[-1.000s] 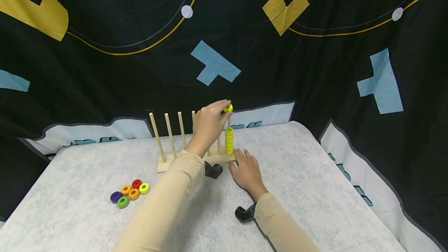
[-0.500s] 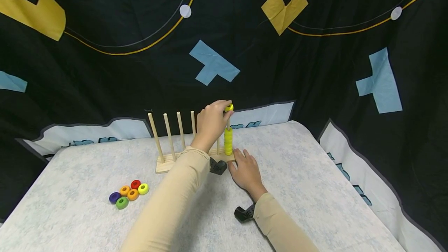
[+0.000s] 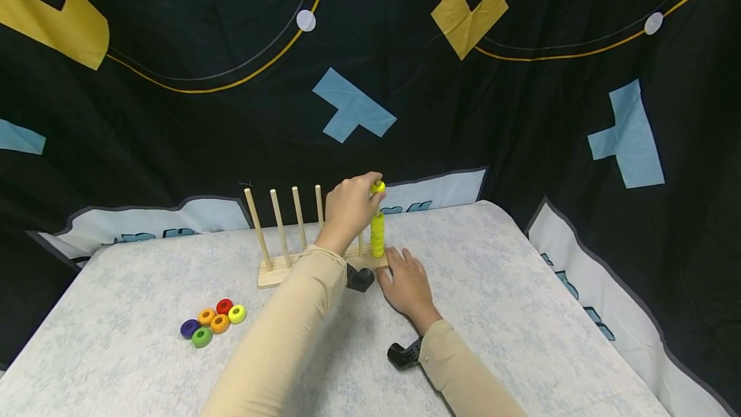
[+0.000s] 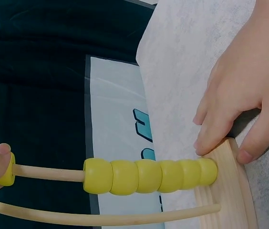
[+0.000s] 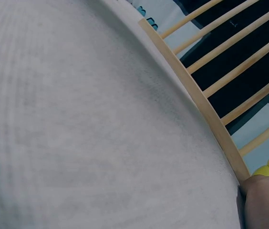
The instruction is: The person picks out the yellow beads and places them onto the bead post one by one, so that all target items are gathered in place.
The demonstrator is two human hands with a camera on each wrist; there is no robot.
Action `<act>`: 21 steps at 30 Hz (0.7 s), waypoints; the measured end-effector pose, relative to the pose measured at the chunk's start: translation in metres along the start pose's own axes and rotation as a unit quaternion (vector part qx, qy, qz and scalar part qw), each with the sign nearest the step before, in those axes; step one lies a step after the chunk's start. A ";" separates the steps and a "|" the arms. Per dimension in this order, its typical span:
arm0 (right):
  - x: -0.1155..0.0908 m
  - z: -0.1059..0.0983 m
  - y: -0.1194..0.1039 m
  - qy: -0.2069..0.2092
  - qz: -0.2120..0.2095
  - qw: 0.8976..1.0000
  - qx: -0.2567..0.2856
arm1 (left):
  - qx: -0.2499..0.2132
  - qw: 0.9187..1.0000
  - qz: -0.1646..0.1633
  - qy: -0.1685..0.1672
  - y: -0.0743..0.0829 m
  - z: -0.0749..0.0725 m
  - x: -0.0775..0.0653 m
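My left hand (image 3: 350, 210) pinches a yellow bead (image 3: 378, 187) at the upper end of the rightmost peg. In the left wrist view the peg's rod (image 4: 48, 172) runs from this bead down to a stack of several yellow beads (image 4: 149, 175) at its foot. A gap of bare wood separates the bead from the stack. My right hand (image 3: 410, 285) rests at the right end of the wooden base (image 3: 271, 278), fingers extended. Its thumb and a fingertip touch the base's corner in the left wrist view. My left forearm hides the base's middle in the head view.
Bare wooden pegs (image 3: 280, 227) rise from the base to the left. Several loose beads lie on the table at the left, among them a purple bead (image 3: 190, 328), a green bead (image 3: 202, 338) and a red bead (image 3: 224, 306). A black curtain (image 3: 231, 134) hangs behind the table.
My left hand has moved slightly to the right, then down a little with the yellow bead along the peg. The right hand stays at the base's end.
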State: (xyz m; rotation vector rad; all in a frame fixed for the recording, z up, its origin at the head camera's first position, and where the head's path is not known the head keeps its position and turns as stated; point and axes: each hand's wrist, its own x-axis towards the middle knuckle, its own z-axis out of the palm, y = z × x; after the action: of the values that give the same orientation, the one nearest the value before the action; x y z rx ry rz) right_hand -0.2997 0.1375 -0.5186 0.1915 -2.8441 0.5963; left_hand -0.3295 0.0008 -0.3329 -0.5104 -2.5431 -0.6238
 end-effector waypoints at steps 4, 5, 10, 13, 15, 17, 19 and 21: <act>0.000 0.000 0.000 -0.005 0.005 1.000 -0.001 | 0.004 1.000 0.002 -0.002 0.000 0.000 0.000; 0.000 0.000 -0.001 -0.007 0.006 1.000 -0.002 | 0.004 1.000 0.004 -0.002 -0.001 0.000 0.000; -0.001 -0.001 -0.002 -0.007 0.005 1.000 -0.001 | 0.011 1.000 0.011 0.001 -0.002 0.001 -0.002; -0.002 -0.001 -0.003 -0.013 0.006 1.000 0.000 | 0.012 1.000 0.012 0.012 -0.003 0.000 -0.005; -0.002 -0.001 -0.004 -0.017 0.008 1.000 0.000 | 0.008 0.999 0.015 0.027 -0.003 0.000 -0.009; -0.002 -0.002 -0.004 -0.018 0.009 1.000 -0.001 | 0.002 0.999 0.020 0.048 -0.004 0.001 -0.015; -0.002 -0.002 -0.004 -0.016 0.009 1.000 -0.003 | -0.008 0.997 0.032 0.073 -0.005 0.002 -0.023; -0.002 -0.002 -0.003 -0.014 0.009 1.000 -0.006 | -0.017 0.994 0.051 0.098 -0.006 0.003 -0.033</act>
State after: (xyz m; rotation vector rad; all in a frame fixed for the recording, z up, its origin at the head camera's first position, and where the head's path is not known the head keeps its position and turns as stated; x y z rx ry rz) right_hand -0.2968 0.1353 -0.5159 0.1740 -2.8791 0.5857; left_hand -0.3064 -0.0100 -0.3546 -0.5590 -2.3101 -0.6484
